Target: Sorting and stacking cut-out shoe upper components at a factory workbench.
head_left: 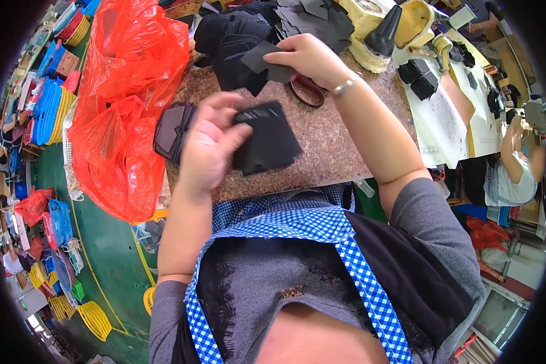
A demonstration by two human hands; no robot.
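My right hand (306,59), with a bracelet on the wrist, pinches a flat dark grey cut piece (258,58) at the edge of a heap of black pieces (233,39). On the speckled tabletop (340,142) lies a squarish black stack of pieces (267,142). My left hand (209,139) is at that stack's left edge, slightly blurred, its thumb and fingers apart. Left of this hand sits another dark bundle of pieces (171,132), partly covered by it. A dark red oval ring (307,91) rests below my right wrist.
A large red plastic bag (124,109) hangs along the table's left side. At the back right stand a black cone (383,30) and a cream-coloured machine base (370,57). White sheets (431,121) with black bundles (418,79) extend right. Another person (512,173) works at far right.
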